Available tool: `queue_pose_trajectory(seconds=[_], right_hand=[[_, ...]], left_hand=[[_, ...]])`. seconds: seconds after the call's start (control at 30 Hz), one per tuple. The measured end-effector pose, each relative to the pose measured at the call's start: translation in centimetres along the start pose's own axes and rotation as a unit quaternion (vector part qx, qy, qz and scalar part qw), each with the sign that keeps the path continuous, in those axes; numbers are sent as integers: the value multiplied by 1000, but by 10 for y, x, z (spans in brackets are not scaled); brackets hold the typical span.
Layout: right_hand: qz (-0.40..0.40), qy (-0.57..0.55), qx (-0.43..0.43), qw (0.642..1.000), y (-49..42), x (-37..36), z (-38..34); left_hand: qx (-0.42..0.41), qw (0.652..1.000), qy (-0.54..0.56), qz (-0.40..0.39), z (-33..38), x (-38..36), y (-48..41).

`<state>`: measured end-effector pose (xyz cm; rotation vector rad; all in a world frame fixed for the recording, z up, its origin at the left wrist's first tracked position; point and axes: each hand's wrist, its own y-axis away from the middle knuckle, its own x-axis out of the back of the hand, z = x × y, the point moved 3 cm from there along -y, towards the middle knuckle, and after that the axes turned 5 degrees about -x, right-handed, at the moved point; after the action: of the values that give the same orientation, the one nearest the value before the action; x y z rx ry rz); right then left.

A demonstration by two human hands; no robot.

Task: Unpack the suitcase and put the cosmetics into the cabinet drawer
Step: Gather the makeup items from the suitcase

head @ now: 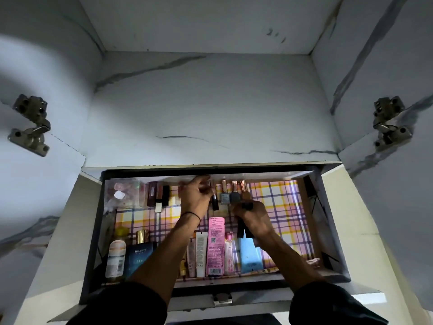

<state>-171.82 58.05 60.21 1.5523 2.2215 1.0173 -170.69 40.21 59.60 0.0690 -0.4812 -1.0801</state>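
Now slim black tubes [244, 228] are clasped in the right hand [253, 216]; the left hand [194, 195] is held curled, grip unclear, over the check-lined drawer [281, 198].

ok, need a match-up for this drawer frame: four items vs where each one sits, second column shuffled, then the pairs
Items
1. pink box
2. perfume box
3. nail polish bottles
4. clear bag

Places (front = nearest the person)
A. back row, left corner
B. front row, middle
C. back row, middle
D. front row, left

Pairs: 1-B, 2-D, 3-C, 4-A
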Motion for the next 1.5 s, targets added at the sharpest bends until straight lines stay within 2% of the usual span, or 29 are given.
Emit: queue_pose_trajectory(seconds=[0.1,0.23,0.43,0.57,0.63,0.73,0.83,0.87,0.93,1.0,1.1,1.3,1.37,1.5], right_hand=[[38,4,-16,999,2,18,4],[36,-26,-14,999,12,32,6],[-9,-107,-42,993,19,36,3],[-55,-159,-56,984,21,33,-1],[-75,-192,-65,976,21,33,-2],[-97,-227,-71,966,22,34,-4],[-97,-232,-58,966,20,37,-3],[-89,-232,-56,967,19,37,-3],[-65,-233,-58,969,16,38,-2],[-52,-234,-53,970,13,37,-4],[-52,-217,-34,974,12,34,-11],[-15,-121,10,992,10,21,-23],[13,-110,29,993,6,18,-24],[79,-104,36,991,2,20,-21]], left_hand=[[-25,995,-98,-11,-3,-14,-10],[-74,972,-224,-7,-9,-20,-5],[-145,940,-307,36,-8,-14,2],[-174,922,-344,-32,-19,-16,7],[-163,916,-363,-49,-23,-15,9],[-125,927,-351,-42,-24,-12,8],[-145,942,-300,-37,-16,-13,13],[-143,957,-249,-43,-10,-14,18],[-88,987,-114,-74,5,-17,34],[-45,991,-39,-118,15,-22,50],[-28,984,-19,-178,16,-24,70],[9,987,31,-158,8,-20,77],[17,991,8,-135,6,-17,71],[28,994,-95,-42,3,-13,52]])
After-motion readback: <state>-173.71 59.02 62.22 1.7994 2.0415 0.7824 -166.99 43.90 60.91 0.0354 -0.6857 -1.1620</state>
